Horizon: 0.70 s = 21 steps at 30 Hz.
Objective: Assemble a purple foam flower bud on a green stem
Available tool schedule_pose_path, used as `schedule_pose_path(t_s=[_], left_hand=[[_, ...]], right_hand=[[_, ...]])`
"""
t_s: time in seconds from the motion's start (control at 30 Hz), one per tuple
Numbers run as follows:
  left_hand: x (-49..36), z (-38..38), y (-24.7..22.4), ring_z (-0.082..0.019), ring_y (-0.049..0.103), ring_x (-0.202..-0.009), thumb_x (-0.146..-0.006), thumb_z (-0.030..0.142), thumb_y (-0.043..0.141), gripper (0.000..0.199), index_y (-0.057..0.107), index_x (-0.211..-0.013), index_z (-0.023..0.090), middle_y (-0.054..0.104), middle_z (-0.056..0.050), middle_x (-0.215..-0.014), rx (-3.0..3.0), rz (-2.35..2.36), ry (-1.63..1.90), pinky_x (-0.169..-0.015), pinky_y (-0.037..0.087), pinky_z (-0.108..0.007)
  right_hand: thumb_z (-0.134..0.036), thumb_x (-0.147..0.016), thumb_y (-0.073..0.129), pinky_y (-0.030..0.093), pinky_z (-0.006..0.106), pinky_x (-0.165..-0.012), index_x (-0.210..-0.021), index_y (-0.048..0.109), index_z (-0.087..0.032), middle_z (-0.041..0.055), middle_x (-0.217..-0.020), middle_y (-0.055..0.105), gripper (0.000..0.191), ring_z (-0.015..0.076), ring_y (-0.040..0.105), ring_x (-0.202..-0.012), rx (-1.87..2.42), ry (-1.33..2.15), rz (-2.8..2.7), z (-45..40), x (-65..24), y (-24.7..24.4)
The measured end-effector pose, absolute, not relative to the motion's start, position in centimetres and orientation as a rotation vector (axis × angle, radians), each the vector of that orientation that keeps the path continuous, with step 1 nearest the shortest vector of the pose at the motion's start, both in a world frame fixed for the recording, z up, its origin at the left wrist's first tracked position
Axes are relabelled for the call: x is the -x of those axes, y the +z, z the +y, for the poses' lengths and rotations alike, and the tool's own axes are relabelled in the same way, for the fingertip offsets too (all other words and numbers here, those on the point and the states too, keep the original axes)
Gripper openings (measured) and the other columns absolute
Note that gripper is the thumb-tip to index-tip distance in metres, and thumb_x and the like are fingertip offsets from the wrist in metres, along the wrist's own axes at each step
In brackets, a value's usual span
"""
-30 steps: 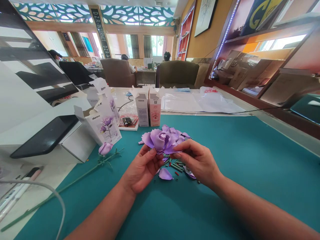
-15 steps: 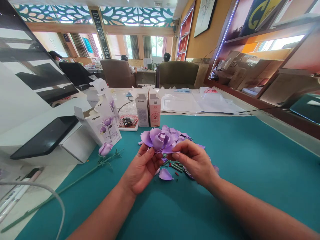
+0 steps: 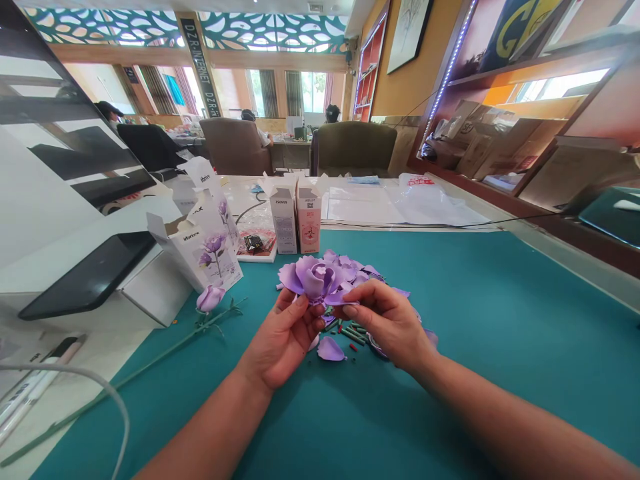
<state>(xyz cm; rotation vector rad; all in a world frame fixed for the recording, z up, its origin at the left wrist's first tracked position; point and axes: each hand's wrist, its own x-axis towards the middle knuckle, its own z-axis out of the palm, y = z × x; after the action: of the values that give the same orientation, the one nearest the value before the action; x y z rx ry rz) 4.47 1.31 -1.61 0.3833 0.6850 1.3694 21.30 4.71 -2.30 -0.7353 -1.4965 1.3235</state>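
Note:
A purple artificial flower [image 3: 314, 279] with a pale centre is held up over the green mat. My left hand [image 3: 285, 337] grips it from below on the left, thumb against its base. My right hand [image 3: 393, 323] pinches a purple petal at the flower's lower right side; where that petal meets the flower is hard to make out. Behind and below lie loose purple petals [image 3: 373, 271], short green stem pieces [image 3: 354, 333] and small red pieces. One loose petal [image 3: 331, 349] rests on the mat between my hands.
To the left, a pink-purple rosebud [image 3: 210, 298] on a long green stem lies near an open flower box [image 3: 215, 257]. Two upright boxes [image 3: 296, 220] stand at the mat's back edge. A black tablet-like object [image 3: 90, 273] and a grey cable [image 3: 120, 400] are at far left.
The flower has tilted and shifted very slightly to the left in my left hand. Both hands otherwise keep nearly the same place and grip.

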Motion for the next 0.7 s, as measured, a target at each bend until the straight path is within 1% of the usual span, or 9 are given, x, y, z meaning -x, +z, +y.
schedule_pose_path(t_s=[0.13,0.27,0.43,0.57,0.7], left_hand=[[-4.6,1.2,-1.7,-0.009,0.060,-0.060,-0.078,0.012,0.073,0.022,0.062,-0.094,0.023,0.064,0.004,-0.073,-0.393,0.643,1.387,-0.052,0.050,-0.019],[-4.7,1.3,-1.9,-0.009,0.060,-0.063,-0.078,0.013,0.073,0.023,0.061,-0.095,0.022,0.064,0.004,-0.076,-0.388,0.646,1.388,-0.055,0.050,-0.020],[-4.9,1.3,-1.8,-0.011,0.063,-0.066,-0.086,0.010,0.063,0.018,0.060,-0.099,0.021,0.067,0.000,-0.081,-0.329,0.677,1.401,-0.058,0.052,-0.022],[-5.0,1.3,-1.4,-0.011,0.063,-0.063,-0.091,0.006,0.053,0.016,0.060,-0.096,0.020,0.066,-0.001,-0.077,-0.273,0.722,1.400,-0.055,0.052,-0.021],[-5.1,1.3,-1.2,-0.011,0.062,-0.061,-0.091,0.004,0.049,0.018,0.059,-0.092,0.019,0.065,-0.001,-0.075,-0.248,0.735,1.397,-0.054,0.052,-0.021]], right_hand=[[-0.049,-0.072,0.078,0.055,0.029,-0.062,-0.081,0.065,-0.021,-0.0014,-0.067,0.063,0.032,0.0156,0.065,-0.067,0.749,1.321,-1.500,4.7,-21.4,-2.4],[-0.049,-0.073,0.077,0.054,0.029,-0.063,-0.081,0.065,-0.021,-0.0009,-0.067,0.064,0.031,0.0158,0.065,-0.068,0.751,1.309,-1.504,4.7,-21.4,-2.4],[-0.048,-0.072,0.078,0.054,0.028,-0.061,-0.080,0.067,-0.021,-0.0005,-0.067,0.065,0.031,0.0155,0.065,-0.066,0.765,1.268,-1.513,4.8,-21.3,-2.7],[-0.047,-0.072,0.079,0.054,0.029,-0.062,-0.080,0.068,-0.021,0.0001,-0.070,0.067,0.029,0.0154,0.065,-0.066,0.762,1.270,-1.489,5.0,-21.2,-3.1],[-0.046,-0.070,0.080,0.055,0.029,-0.063,-0.079,0.068,-0.022,-0.0001,-0.070,0.067,0.028,0.0154,0.065,-0.066,0.757,1.295,-1.466,5.2,-21.3,-3.3]])
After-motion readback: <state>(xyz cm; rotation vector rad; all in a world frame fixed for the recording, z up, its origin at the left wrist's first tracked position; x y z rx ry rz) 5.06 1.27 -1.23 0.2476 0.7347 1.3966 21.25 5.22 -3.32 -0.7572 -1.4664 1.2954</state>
